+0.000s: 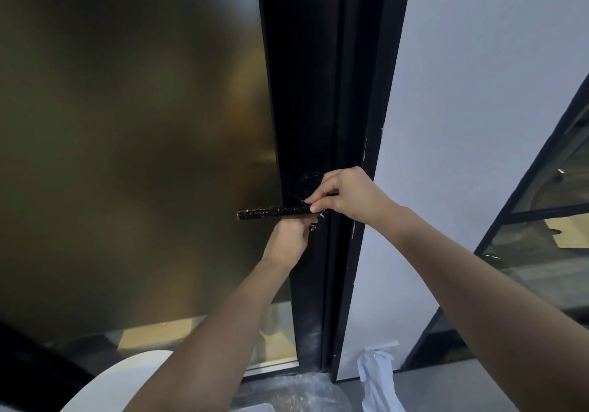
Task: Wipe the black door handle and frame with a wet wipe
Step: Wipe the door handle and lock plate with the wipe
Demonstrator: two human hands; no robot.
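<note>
the black door handle (274,212) sticks out level from the door's dark frame (306,93), pointing left across the glass, and its bar shows crinkled, shiny highlights along its length. just above its inner end sits a round black plate (307,180).

the right hand (347,193) comes in from the right, thumb and forefinger pinched tight on the handle's inner end, the other fingers curled in above them. whether anything thin lies between the fingertips, i cannot tell. the left hand (288,241) is directly under the bar, its back to me, fingers curled upward against the handle's underside; from here i cannot tell whether it grips the handle or holds something else.

left of the frame the frosted bronze glass panel (127,125) fills the door. right of the frame is a white wall (478,93), and further right a second black-framed glass door (557,220). down on the floor near the foot of the frame lie a crumpled white sheet (377,379) and a heap of clear plastic wrap (296,389). a white rounded surface (127,376) shows at the near left.
</note>
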